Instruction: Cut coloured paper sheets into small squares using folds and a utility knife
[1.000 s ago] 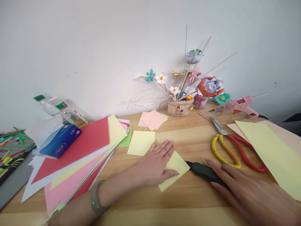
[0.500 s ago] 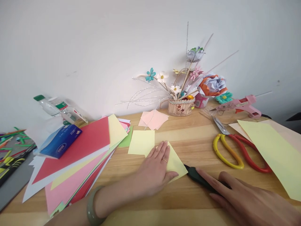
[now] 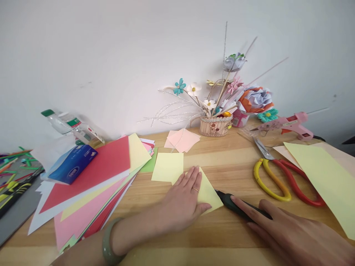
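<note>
Two hands at work on a wooden table (image 3: 222, 229), seen from the head camera.

Left hand (image 3: 184, 201): flat, palm down, fingers spread and extended, pressing on a yellow paper square (image 3: 208, 190) near the table's middle. It grips nothing. A ring sits on one finger; a green bangle (image 3: 107, 244) circles the wrist.

Right hand (image 3: 280, 231): lying over a dark green cutter (image 3: 235, 203), the forefinger stretched along its back, the other fingers loosely curved about the handle. The cutter's tip touches the right corner of the yellow paper square.

Second yellow square (image 3: 168, 167): lies flat just behind the left hand, its near corner tucked beside the pressed sheet.

Pale pink squares (image 3: 183, 139): a small overlapping pile, further back toward the wall.

Stack of coloured paper (image 3: 91, 184): fanned out at left, red sheet on top, with a blue tissue pack (image 3: 73, 168) lying on it.

Scissors (image 3: 280, 177): red and yellow handles, lying to the right, well apart from the cutter.

Large yellow sheet (image 3: 327, 181): at the right edge.

Pink glue gun (image 3: 288, 123): at the back right.

Basket of paper flowers (image 3: 216, 123): standing against the wall.
</note>
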Demonstrator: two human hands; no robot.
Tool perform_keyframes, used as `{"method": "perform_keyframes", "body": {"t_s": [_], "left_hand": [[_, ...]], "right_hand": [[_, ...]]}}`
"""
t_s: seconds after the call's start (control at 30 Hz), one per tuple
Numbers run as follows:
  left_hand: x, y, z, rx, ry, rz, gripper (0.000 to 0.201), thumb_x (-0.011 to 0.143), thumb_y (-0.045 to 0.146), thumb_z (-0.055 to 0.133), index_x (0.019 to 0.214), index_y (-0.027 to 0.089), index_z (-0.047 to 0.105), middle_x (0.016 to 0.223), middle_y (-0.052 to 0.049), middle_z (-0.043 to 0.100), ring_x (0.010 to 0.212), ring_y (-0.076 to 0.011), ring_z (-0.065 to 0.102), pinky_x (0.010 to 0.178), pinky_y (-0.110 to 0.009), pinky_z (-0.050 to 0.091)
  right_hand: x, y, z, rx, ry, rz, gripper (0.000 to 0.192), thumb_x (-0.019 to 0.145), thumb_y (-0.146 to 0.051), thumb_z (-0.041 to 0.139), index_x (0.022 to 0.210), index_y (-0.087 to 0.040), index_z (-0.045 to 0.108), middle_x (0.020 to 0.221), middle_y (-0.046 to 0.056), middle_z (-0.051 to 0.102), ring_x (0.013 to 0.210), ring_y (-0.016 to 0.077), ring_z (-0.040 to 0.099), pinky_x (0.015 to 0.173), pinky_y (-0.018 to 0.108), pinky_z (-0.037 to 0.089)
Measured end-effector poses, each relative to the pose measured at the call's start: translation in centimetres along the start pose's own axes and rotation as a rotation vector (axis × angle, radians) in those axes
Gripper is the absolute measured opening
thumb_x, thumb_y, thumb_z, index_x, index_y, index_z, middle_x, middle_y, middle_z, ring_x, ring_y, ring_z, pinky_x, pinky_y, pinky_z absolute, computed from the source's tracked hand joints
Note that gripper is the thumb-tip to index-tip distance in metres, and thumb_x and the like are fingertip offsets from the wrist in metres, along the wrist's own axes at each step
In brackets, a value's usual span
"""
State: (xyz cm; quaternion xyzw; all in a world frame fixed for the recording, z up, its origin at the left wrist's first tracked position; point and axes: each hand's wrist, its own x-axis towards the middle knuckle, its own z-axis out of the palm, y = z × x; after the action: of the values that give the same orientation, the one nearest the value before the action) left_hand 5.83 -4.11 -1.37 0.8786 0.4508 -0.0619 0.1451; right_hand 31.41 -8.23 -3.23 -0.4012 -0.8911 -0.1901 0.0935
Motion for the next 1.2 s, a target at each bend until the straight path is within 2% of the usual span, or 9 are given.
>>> {"method": "perform_keyframes", "body": {"t_s": [0.17,0.33,0.47,0.63,0.83,1.2], "left_hand": [[0.0,-0.1,0.2,0.01,0.007,0.012,0.074,0.095,0.05,0.028,0.145,0.001,0.006,0.15,-0.018,-0.003,0.139,-0.0261,-0.005,0.114,-0.042,0.013],[0.0,-0.2,0.4,0.006,0.037,0.02,0.073,0.095,0.052,0.025,0.145,0.001,0.008,0.151,-0.018,-0.002,0.139,-0.026,-0.004,0.114,-0.042,0.013],[-0.1,-0.1,0.3,0.012,0.011,0.015,0.073,0.096,0.052,0.025,0.145,0.001,0.007,0.151,-0.018,-0.004,0.139,-0.0261,-0.005,0.114,-0.042,0.012],[0.0,-0.1,0.2,0.014,0.006,0.01,0.074,0.095,0.051,0.027,0.145,0.0,0.007,0.151,-0.018,-0.003,0.139,-0.0263,-0.005,0.114,-0.043,0.012],[0.1,-0.1,0.2,-0.003,0.012,0.011,0.072,0.095,0.051,0.026,0.144,0.001,0.008,0.151,-0.019,-0.001,0.139,-0.0258,-0.004,0.114,-0.043,0.014],[0.1,-0.2,0.4,0.014,0.032,0.017,0.073,0.095,0.053,0.024,0.144,0.001,0.009,0.151,-0.019,0.0,0.139,-0.0259,-0.004,0.114,-0.043,0.014]], "right_hand": [[-0.4,0.0,0.3,-0.004,-0.004,0.009,0.058,0.091,-0.019,0.026,0.147,-0.025,0.011,0.081,0.002,0.061,0.042,0.0111,0.056,0.038,0.024,0.046],[-1.4,0.4,1.0,0.031,-0.057,0.047,0.073,0.079,-0.007,0.03,0.146,-0.03,0.014,0.085,0.002,0.062,0.043,0.0112,0.058,0.036,0.023,0.046],[-1.7,0.6,1.4,0.058,-0.106,0.071,0.071,0.08,-0.011,0.034,0.146,-0.031,0.017,0.091,0.003,0.063,0.047,0.0131,0.059,0.039,0.025,0.049],[-0.1,0.4,0.6,0.078,-0.006,0.035,0.076,0.075,-0.002,0.032,0.145,-0.027,0.019,0.088,0.003,0.063,0.051,0.0134,0.061,0.042,0.025,0.049],[1.4,0.3,-0.3,0.03,0.056,-0.026,0.065,0.072,0.002,0.033,0.133,-0.019,0.042,0.078,0.002,0.059,0.05,0.0131,0.06,0.038,0.024,0.048],[1.5,0.3,0.2,0.044,-0.032,0.018,0.059,0.081,-0.005,0.034,0.138,-0.021,0.036,0.079,0.002,0.058,0.054,0.0144,0.06,0.042,0.026,0.048]]}}
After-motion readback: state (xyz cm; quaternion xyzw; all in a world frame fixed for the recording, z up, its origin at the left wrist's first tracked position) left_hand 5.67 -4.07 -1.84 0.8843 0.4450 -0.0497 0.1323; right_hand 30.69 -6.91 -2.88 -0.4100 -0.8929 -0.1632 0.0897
